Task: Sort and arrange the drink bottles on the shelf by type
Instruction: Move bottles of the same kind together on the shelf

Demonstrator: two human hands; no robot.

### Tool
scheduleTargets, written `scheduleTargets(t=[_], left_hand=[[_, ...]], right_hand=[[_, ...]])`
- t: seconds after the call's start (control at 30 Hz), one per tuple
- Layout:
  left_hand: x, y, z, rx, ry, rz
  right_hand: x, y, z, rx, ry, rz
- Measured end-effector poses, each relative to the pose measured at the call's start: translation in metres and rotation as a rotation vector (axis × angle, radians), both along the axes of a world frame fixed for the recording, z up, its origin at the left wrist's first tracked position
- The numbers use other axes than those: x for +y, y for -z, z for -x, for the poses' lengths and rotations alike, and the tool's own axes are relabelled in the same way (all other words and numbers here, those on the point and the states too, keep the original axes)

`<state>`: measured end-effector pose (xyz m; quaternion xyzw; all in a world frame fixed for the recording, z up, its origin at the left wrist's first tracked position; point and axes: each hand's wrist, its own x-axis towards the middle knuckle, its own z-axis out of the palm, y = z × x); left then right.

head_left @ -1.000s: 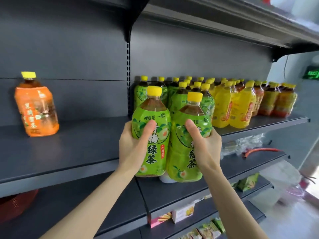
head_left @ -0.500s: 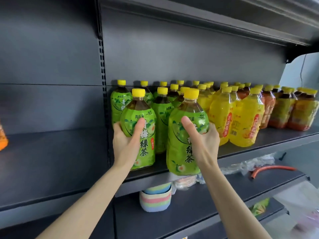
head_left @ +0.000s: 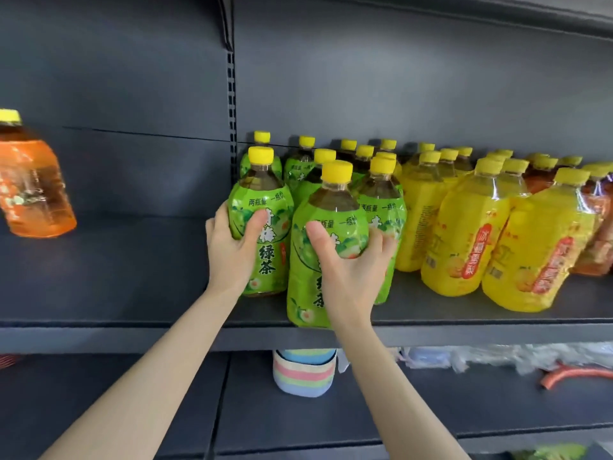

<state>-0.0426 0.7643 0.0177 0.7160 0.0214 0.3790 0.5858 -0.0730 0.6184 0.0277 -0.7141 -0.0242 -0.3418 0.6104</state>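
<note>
head cam | faces forward, level with shelf | close range

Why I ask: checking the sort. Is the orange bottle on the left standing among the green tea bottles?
No, the orange bottle sits alone in the left bay, well apart from the green tea bottles.

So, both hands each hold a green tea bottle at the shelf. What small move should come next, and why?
Probably push the front green bottle, held by the right hand, a little deeper onto the shelf. Its base seems to sit at the very front edge, while the rear green bottle in the left hand stands further in, beside the green row.
</note>
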Motion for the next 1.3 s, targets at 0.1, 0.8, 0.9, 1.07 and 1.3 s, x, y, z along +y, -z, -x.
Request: scheduleTargets(t=[0.1,0.8,0.9,1.07,1.3], left_hand=[[-0.002,-0.001,0.001,-0.028,-0.040,-0.034],[-0.015,0.014,0.029,0.101,0.113,0.063],[-0.033,0.013,0.039,0.071,0.122,-0.012],[-0.049,0.017,0.033,0.094,-0.025,-0.226],[-0.034,0.018,0.016,0.104,0.033,-0.227]], right_hand=[[0.010,-0.003,-0.002,-0.049,-0.020,-0.028],[0.008,0.010,-0.002,-0.221,0.204,0.375],[-0.013,0.008,-0.002,-0.201,0.257,0.321],[-0.046,0.005,-0.019,0.005,-0.128,0.098],[-0.051,0.010,-0.035,-0.013,-0.197,0.079]])
